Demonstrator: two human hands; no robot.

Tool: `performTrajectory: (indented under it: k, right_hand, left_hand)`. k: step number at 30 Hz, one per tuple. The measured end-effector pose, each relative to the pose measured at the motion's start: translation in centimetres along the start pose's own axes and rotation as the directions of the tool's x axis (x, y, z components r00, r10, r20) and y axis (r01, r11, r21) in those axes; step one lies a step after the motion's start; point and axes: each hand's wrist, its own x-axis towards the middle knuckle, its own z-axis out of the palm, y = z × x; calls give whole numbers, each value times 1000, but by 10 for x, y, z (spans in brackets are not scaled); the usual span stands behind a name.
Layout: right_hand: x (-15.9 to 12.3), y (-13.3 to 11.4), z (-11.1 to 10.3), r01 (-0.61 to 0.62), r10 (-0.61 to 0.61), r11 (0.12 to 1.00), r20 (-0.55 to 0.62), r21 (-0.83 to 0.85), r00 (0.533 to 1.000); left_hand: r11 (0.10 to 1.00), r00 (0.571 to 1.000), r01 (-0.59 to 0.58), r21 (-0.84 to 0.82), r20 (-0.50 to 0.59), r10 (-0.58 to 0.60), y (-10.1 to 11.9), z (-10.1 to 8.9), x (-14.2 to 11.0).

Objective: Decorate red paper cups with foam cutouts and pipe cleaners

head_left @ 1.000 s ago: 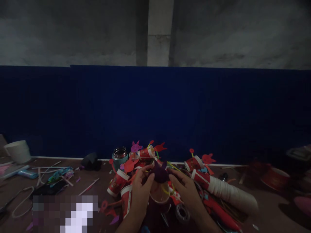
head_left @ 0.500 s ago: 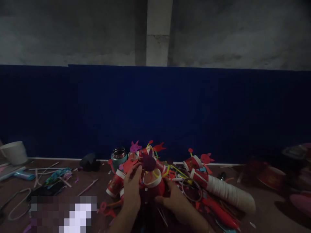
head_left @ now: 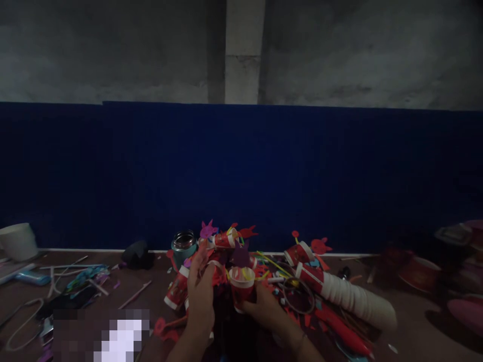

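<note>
My right hand [head_left: 262, 304] is closed round a red paper cup [head_left: 241, 290] with a white rim. The cup is upright, with yellow strips sticking out at its rim and a dark purple cut-out [head_left: 241, 254] above it. Left of that cup, my left hand [head_left: 201, 286] is apart from it, its fingers stretched forward and thumb spread, over other red cups. Beside its wrist lies a tilted red cup [head_left: 177, 289]. Just beyond the fingers are another red cup [head_left: 225, 239] and a pink animal-shaped cut-out [head_left: 207, 230].
A stack of paper cups [head_left: 350, 296] lies at right, near a red cup with a cut-out [head_left: 299, 253]. A teal flask [head_left: 183, 246] stands behind. Tape rings [head_left: 299, 295], scraps and a white cup [head_left: 19, 241] also lie about. A blue panel [head_left: 241, 171] borders the table.
My left hand has come away from the red paper cup and moved slightly left and forward. My right hand still holds the cup, which has shifted slightly right and sits more upright.
</note>
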Motion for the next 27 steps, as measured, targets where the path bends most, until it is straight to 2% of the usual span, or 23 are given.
performTrajectory:
  k: [5,9,12,16,20,27]
  right_hand:
    - [0,-3,-2,87,-91,994,-67,-70,994]
    - [8,1,-9,-41,-27,945,-201,-324,979]
    - [15,5,-8,-57,-41,898,-212,-437,976]
    - [22,3,3,-2,-78,881,-149,-473,986]
    - [22,2,12,-44,-70,857,-201,-514,977]
    - [14,11,5,-42,-67,902,-235,-430,970]
  left_hand:
    - [1000,999,10,-10,-39,-11,-2,-1,1]
    - [1000,999,8,21,-47,-7,-4,-4,2]
    - [1000,999,2,30,-49,-1,-5,-4,2]
    - [999,1000,-18,46,-22,19,-4,-3,1]
    - [1000,999,-3,24,-32,4,-3,-3,1]
    - [998,999,-2,70,-43,5,-2,-4,2]
